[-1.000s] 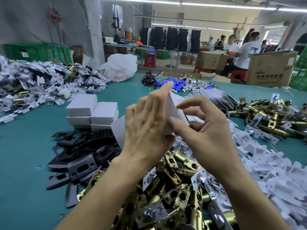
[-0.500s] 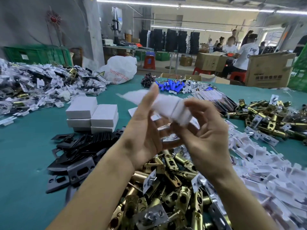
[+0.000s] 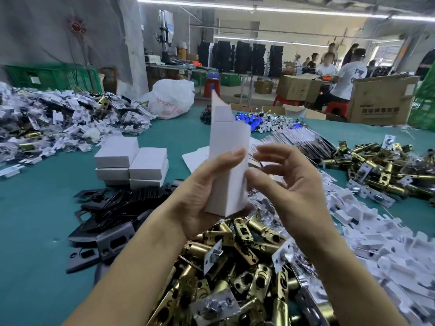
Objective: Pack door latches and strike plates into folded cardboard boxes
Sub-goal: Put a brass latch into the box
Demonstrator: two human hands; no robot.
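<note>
Just then the flat blank became an upright box sleeve.

Half a second before, the white cardboard box (image 3: 228,135) had been a crumpled-looking sheet held sideways between both hands; it then stood on end as a squared tube, its top flap unfolded and pointing up, over the near pile of brass door latches (image 3: 235,267). That suggested the folding was nearly done and filling was still to come. The left hand (image 3: 200,196) gripped the box from the left, fingers wrapped across its front face. The right hand (image 3: 294,191) had let go and was loosely spread just right of it, holding nothing, its thumb seemingly touching the box's right edge. Black strike plates (image 3: 117,208) lay to the near left, untouched.
</note>
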